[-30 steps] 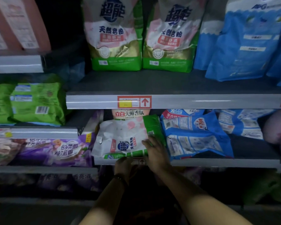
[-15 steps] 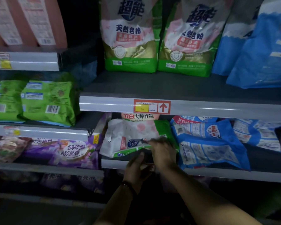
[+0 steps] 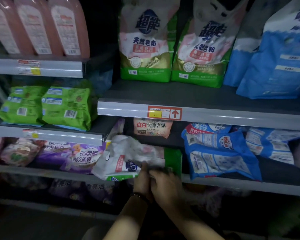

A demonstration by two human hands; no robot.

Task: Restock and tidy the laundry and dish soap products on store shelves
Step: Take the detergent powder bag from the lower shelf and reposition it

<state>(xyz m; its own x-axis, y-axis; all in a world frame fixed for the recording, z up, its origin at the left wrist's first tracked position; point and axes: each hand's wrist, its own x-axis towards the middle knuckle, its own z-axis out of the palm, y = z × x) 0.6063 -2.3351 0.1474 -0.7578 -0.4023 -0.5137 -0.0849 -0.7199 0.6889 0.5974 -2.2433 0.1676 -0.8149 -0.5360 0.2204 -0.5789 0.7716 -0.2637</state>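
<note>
A white and green soap powder bag (image 3: 128,156) lies flat at the front of the middle shelf (image 3: 232,185), its left end hanging over the edge. My left hand (image 3: 142,181), with a dark band on the wrist, grips the bag's front edge from below, thumb on top. My right hand (image 3: 164,185) holds the same edge just to the right, fingers curled over it. Behind the bag a pink and beige bag (image 3: 151,128) stands at the back of the shelf.
Blue detergent bags (image 3: 218,153) lie tumbled to the right on the same shelf. Two upright green and gold bags (image 3: 145,45) and blue bags (image 3: 275,58) stand on the shelf above. Left bay holds pink bottles (image 3: 36,26), green packs (image 3: 47,104) and purple bags (image 3: 73,155).
My left hand rose from under the shelf edge to the bag's front edge beside my right hand. The bag's front end now crumples and lifts; the view shifted left.
</note>
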